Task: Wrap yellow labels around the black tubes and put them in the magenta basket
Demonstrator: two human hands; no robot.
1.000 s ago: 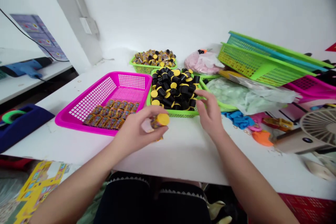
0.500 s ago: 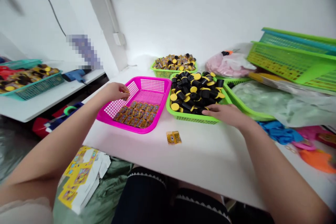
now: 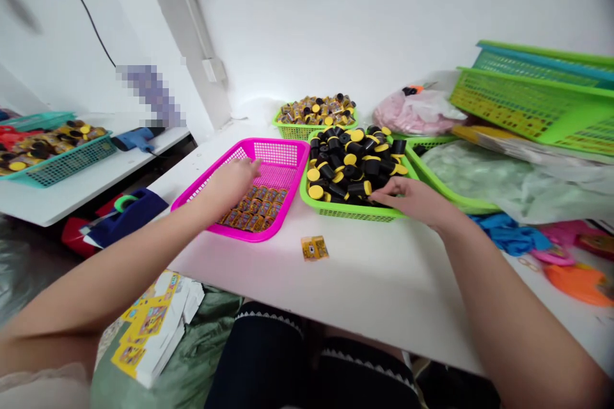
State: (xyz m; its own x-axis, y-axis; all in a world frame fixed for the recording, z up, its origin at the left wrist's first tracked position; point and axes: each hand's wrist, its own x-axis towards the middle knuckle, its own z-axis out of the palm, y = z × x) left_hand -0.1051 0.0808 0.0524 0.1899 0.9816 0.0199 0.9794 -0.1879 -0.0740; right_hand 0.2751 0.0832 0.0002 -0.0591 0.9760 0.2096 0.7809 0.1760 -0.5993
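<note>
My left hand [image 3: 235, 184] is over the pink basket [image 3: 300, 185], back of the hand up and fingers curled. Whatever those fingers hold, if anything, is hidden. Rows of small gold printed-wrapped containers [image 3: 259, 208] lie in the basket's front part. My right hand [image 3: 396, 195] reaches over the front rim of the green basket [image 3: 355, 211], thumb and fingers pinched at a black container with a yellow cap [image 3: 359, 189]. Many similar black containers [image 3: 352, 160] are heaped there. A flat gold printed sleeve [image 3: 314, 248] lies on the white table [image 3: 336, 287] in front.
Behind stands another green basket [image 3: 295, 132] of wrapped containers. At right are stacked baskets [image 3: 532, 102], plastic bags [image 3: 484, 176], blue cloth [image 3: 513, 233] and an orange piece [image 3: 578, 284]. Printed sheets [image 3: 153, 326] lie below the table's left edge. A blue heat gun [image 3: 137, 138] rests on the side table.
My left hand has moved right, further over the pink basket; the small gold item seen in its fingers before is out of sight. My right fingers have drawn together at a black container.
</note>
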